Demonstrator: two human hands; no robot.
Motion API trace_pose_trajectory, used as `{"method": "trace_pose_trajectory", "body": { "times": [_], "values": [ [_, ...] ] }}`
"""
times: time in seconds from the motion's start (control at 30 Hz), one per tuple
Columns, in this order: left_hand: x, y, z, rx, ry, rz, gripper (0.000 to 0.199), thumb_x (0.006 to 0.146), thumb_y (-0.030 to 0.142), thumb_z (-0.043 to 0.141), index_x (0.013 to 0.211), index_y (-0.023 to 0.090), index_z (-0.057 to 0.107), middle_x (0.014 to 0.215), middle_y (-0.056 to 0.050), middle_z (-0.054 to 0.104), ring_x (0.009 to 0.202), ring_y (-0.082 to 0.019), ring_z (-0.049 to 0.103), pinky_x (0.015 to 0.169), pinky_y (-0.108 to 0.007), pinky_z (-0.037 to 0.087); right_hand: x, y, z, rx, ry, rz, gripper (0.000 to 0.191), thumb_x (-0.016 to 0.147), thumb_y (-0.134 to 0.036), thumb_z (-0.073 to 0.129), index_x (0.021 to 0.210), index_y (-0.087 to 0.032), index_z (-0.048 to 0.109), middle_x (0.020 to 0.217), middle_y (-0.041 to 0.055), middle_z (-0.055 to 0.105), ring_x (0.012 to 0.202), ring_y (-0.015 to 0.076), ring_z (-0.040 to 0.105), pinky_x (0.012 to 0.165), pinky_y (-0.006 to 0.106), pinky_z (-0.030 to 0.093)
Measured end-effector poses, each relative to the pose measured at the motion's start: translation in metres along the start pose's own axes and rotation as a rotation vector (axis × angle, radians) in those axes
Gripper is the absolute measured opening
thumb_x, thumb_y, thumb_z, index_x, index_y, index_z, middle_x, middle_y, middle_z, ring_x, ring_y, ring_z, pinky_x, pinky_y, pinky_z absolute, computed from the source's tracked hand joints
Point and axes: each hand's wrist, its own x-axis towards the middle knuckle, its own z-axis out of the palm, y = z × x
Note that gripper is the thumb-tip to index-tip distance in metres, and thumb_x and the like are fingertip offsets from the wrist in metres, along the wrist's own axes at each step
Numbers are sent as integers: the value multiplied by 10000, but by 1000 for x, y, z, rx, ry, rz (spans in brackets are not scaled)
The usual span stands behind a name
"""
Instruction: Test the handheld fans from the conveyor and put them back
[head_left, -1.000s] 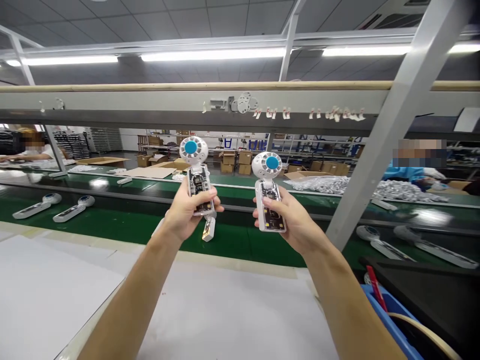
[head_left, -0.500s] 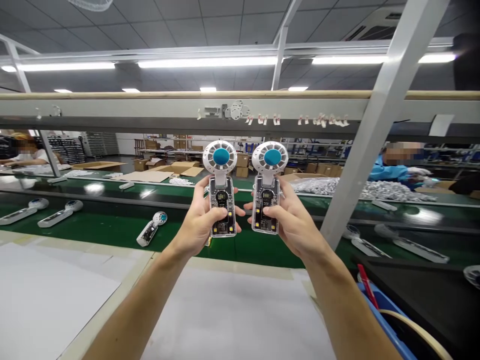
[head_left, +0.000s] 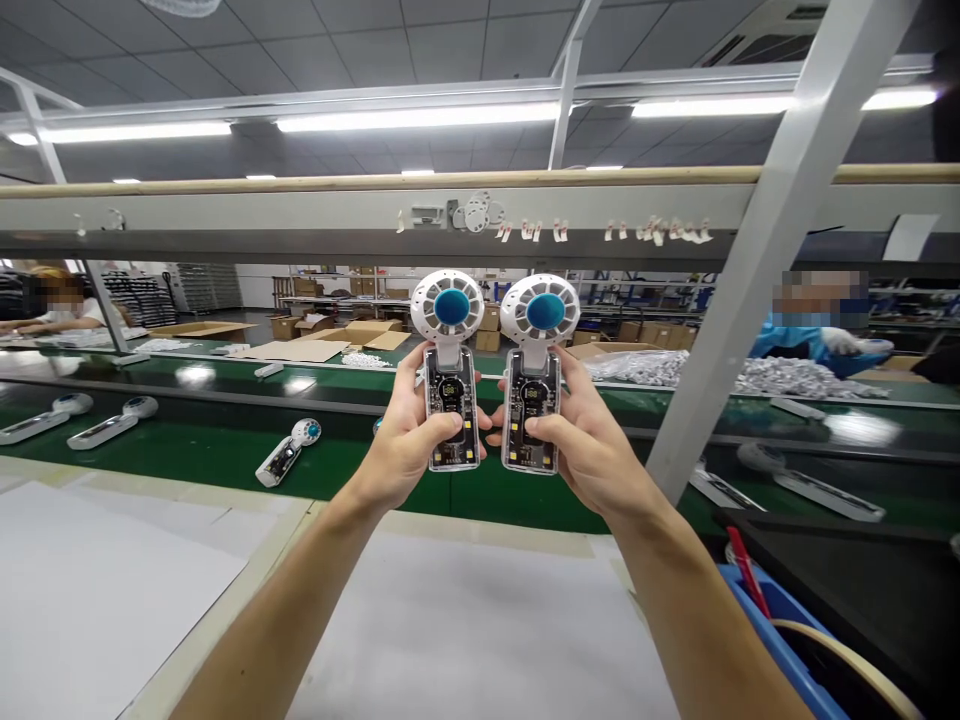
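Two small handheld fans stand upright side by side in front of me, each with a round white head, a blue centre and a clear body showing a circuit board. My left hand [head_left: 405,430] is closed round the left handheld fan [head_left: 452,395], its thumb pressed on the front of the body. My right hand [head_left: 585,435] grips the right handheld fan [head_left: 531,390] in the same way, thumb on its front. The two fans are close together but apart. Fingertips show between their bodies; the other fingers are partly hidden behind them.
Behind my hands runs a green conveyor belt [head_left: 217,465] carrying several fans, including one fan [head_left: 289,453] at left. White sheets [head_left: 465,620] cover the bench. At right are a slanted metal post [head_left: 757,270] and a blue bin [head_left: 780,650]. Two people sit across the line.
Both handheld fans have come slightly closer together, mainly as the left one shifted right. Fans on the belt have slid left, and part of another shows behind my left hand.
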Motion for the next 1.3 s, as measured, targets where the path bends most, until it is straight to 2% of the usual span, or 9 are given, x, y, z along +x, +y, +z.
{"method": "trace_pose_trajectory", "body": {
  "times": [0.2,0.4,0.5,0.67,0.77,0.9,0.97,1.07,1.3],
  "values": [
    [-1,-2,-2,12,-6,13,892,772,237,767,1479,293,227,1059,-61,692,686,-201,708,613,-339,610,-1,-1,3,0,-9,1,1033,720,-237,732,1593,-310,184,933,11,734,837,262,744,768,425,631],
    [-2,2,1,-6,4,-12,902,764,239,766,1477,291,216,1010,-51,694,670,-203,706,617,-351,610,-3,-4,5,14,-19,3,967,738,-229,697,1569,-308,207,916,11,749,756,242,740,724,406,632],
    [-2,5,3,-49,39,-34,974,718,218,789,1497,288,207,1044,-53,692,708,-196,712,629,-331,609,-3,-5,4,13,-2,32,967,718,-219,695,1563,-316,236,974,17,760,815,240,749,739,378,627],
    [-1,5,3,-38,44,-21,1019,660,136,743,1500,262,180,911,-12,699,652,-180,697,611,-306,597,-3,-6,4,-20,-27,31,1005,666,-161,687,1564,-297,256,985,6,752,879,223,743,717,316,613],
    [-1,4,2,-40,57,-17,998,667,136,739,1484,279,185,945,-8,697,664,-185,711,623,-320,608,-3,-5,5,8,-28,29,996,678,-176,704,1564,-294,264,1064,16,741,892,216,739,746,329,623],
    [-1,2,4,-54,56,-22,872,717,179,731,1432,259,237,944,-14,699,646,-181,711,607,-314,604,-2,-3,6,3,7,36,905,722,-210,685,1547,-287,319,1001,16,749,897,230,739,720,327,628],
    [-2,0,4,-70,48,-27,840,725,182,719,1417,247,247,929,-19,705,637,-181,709,603,-315,602,-2,-1,6,-7,0,24,854,727,-200,672,1520,-301,370,1034,18,750,908,232,740,719,324,627],
    [-1,-2,4,-99,38,-25,813,740,178,705,1413,249,255,964,-30,714,636,-179,712,616,-330,611,-1,-1,6,-2,-14,16,826,725,-191,665,1496,-319,396,1140,23,737,922,230,743,727,331,631],
    [0,-5,3,-136,59,-23,794,735,158,708,1400,267,288,1036,-40,707,655,-186,723,596,-319,607,-1,-2,6,22,-26,14,806,713,-194,693,1463,-291,416,1203,43,723,957,239,742,747,333,633]
  ]
}}
